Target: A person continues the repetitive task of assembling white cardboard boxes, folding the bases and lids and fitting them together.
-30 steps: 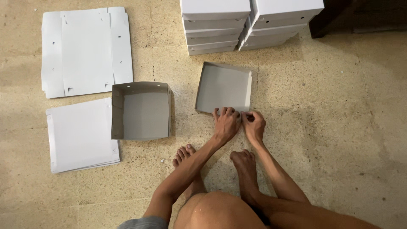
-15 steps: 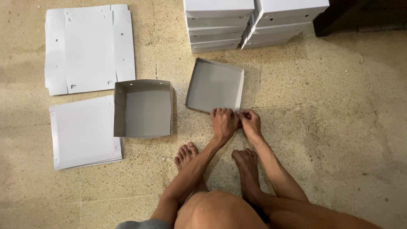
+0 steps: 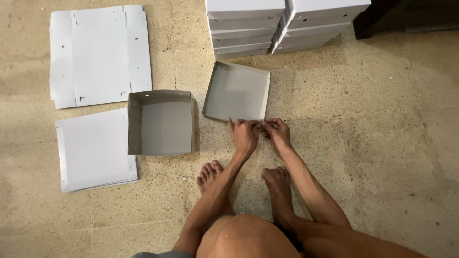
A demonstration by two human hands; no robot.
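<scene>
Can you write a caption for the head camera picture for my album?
Both hands, left hand and right hand, pinch the near edge of a shallow grey cardboard tray on the stone floor.

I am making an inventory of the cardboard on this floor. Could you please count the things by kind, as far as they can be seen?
Folded open trays: 2, a shallow tray at both hands, a deeper tray to its left.
Flat cardboard lots: 2, an unfolded blank and a pile of sheets.
Stacks of finished white boxes: 2, stack one, stack two; boxes per stack unclear.
Total: 6.

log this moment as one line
left hand on near wall of shallow grey tray | right hand pinching its near corner | deeper grey box left, untouched
</scene>
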